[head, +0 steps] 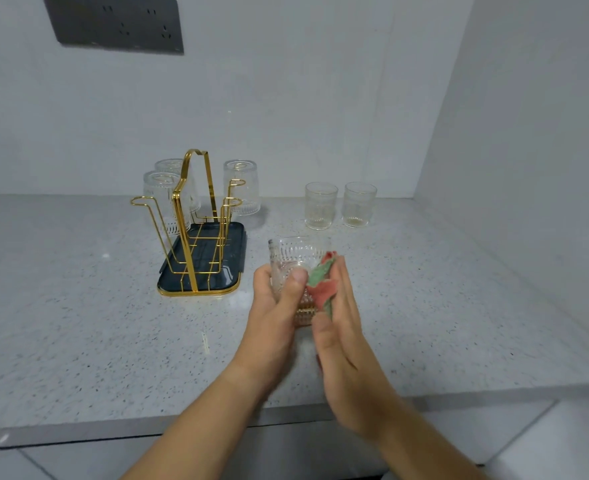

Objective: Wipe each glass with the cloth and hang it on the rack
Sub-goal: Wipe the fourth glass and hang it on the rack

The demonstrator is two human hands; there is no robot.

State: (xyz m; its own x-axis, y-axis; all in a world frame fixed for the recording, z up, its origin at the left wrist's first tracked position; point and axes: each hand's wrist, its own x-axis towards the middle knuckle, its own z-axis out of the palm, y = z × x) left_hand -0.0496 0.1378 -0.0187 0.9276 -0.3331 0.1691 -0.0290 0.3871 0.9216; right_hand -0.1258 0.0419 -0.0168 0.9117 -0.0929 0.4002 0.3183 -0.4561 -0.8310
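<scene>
My left hand (pixel 275 306) grips a ribbed clear glass (pixel 296 258) above the counter, thumb curled across its side. My right hand (pixel 341 327) presses a red and green cloth (pixel 322 282) flat against the glass with straight fingers. The gold wire rack (pixel 196 216) stands to the left on its dark tray (pixel 234 251). Three glasses hang upside down on the rack: two at the back left (pixel 160 192) and one at the back right (pixel 242 185). Two more glasses stand upright on the counter behind my hands, one (pixel 320 204) left of the other (pixel 358 202).
The speckled grey counter (pixel 78 306) meets a wall behind and a side wall on the right. Its front edge runs below my wrists. A dark socket plate (pixel 116 22) is on the back wall at upper left.
</scene>
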